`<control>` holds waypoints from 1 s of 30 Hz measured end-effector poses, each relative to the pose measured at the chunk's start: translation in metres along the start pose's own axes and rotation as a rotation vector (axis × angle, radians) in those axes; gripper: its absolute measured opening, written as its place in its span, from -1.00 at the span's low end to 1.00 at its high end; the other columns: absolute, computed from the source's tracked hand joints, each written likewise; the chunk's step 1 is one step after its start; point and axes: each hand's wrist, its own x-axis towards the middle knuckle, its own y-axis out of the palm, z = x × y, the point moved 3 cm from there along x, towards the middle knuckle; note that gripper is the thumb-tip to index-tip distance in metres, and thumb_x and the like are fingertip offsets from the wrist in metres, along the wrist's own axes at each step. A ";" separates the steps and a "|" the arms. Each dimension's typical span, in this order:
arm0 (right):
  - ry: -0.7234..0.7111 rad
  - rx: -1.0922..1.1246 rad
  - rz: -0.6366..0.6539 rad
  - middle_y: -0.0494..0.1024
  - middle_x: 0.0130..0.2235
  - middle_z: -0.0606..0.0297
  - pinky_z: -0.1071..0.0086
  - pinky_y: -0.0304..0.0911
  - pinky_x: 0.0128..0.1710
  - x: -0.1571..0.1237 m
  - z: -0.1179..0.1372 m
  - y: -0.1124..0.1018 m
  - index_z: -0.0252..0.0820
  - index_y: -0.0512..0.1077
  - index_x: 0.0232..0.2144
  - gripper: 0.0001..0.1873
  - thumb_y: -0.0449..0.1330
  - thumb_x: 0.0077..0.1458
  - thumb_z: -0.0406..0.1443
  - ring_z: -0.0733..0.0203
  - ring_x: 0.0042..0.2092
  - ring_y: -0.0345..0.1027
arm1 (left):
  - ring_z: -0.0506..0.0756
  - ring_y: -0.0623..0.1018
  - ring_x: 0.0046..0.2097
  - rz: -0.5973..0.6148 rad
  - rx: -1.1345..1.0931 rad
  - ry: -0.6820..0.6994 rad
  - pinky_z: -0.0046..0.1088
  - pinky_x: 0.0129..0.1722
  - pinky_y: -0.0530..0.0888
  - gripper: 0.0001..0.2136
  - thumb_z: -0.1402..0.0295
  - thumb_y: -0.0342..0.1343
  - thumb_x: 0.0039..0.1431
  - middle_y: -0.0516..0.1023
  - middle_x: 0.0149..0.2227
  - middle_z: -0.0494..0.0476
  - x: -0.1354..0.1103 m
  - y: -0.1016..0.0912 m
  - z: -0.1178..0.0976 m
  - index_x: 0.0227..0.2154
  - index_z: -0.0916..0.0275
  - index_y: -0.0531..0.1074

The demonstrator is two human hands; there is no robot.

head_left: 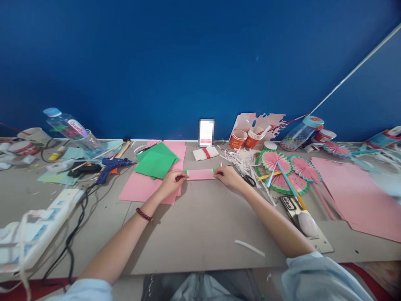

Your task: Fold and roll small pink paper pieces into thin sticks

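A pink paper strip (201,174) with green and white ends lies level between my two hands, over the middle of the table. My left hand (173,182) pinches its left end, fingers closed. At the opposite end my right hand (229,177) grips the strip between thumb and fingers. Green paper sheets (156,162) rest on larger pink sheets (138,188) just beyond and beside my left hand. Black-handled scissors (249,180) lie to the right of my right hand, partly covered by white paper scraps (242,158).
Pink-and-green pleated paper fans (275,167) lie at right, near a phone (290,205). Red paper cups (238,139) stand against the blue wall. A blue glue gun (108,167), its black cord and a white power strip (53,225) occupy the left side.
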 end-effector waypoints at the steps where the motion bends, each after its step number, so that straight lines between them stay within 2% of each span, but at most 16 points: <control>1: -0.002 0.002 0.001 0.59 -0.45 0.28 0.47 0.16 -0.36 0.000 0.000 0.000 -0.19 0.57 -0.47 -0.81 0.14 -0.01 -0.43 0.26 -0.40 0.38 | 0.07 0.54 -0.27 0.004 -0.001 0.000 -0.42 -0.24 0.45 -0.85 0.44 0.06 0.10 0.57 -0.34 0.13 0.001 0.000 0.001 -0.41 0.24 0.55; 9: 0.003 -0.001 -0.005 0.58 -0.47 0.29 0.47 0.16 -0.37 0.000 -0.001 0.001 -0.19 0.57 -0.47 -0.82 0.16 -0.03 -0.44 0.27 -0.42 0.36 | 0.07 0.54 -0.28 0.052 -0.005 -0.028 -0.41 -0.24 0.46 -0.84 0.49 0.09 0.02 0.58 -0.34 0.11 0.006 -0.001 0.006 -0.43 0.21 0.58; 17: -0.005 -0.003 -0.012 0.57 -0.48 0.29 0.47 0.17 -0.37 0.002 -0.004 0.003 -0.19 0.57 -0.48 -0.82 0.16 -0.04 -0.44 0.27 -0.42 0.36 | 0.06 0.54 -0.31 0.051 -0.011 -0.063 -0.42 -0.26 0.46 -0.85 0.50 0.12 -0.01 0.57 -0.36 0.10 0.008 0.001 0.009 -0.46 0.21 0.59; 30: -0.008 0.000 -0.022 0.56 -0.50 0.29 0.48 0.14 -0.37 0.000 -0.001 0.003 -0.21 0.56 -0.49 -0.81 0.15 -0.05 -0.46 0.28 -0.44 0.33 | 0.04 0.53 -0.31 0.051 0.004 -0.020 -0.44 -0.26 0.46 -0.84 0.54 0.11 -0.01 0.55 -0.35 0.10 0.007 0.001 0.009 -0.45 0.22 0.58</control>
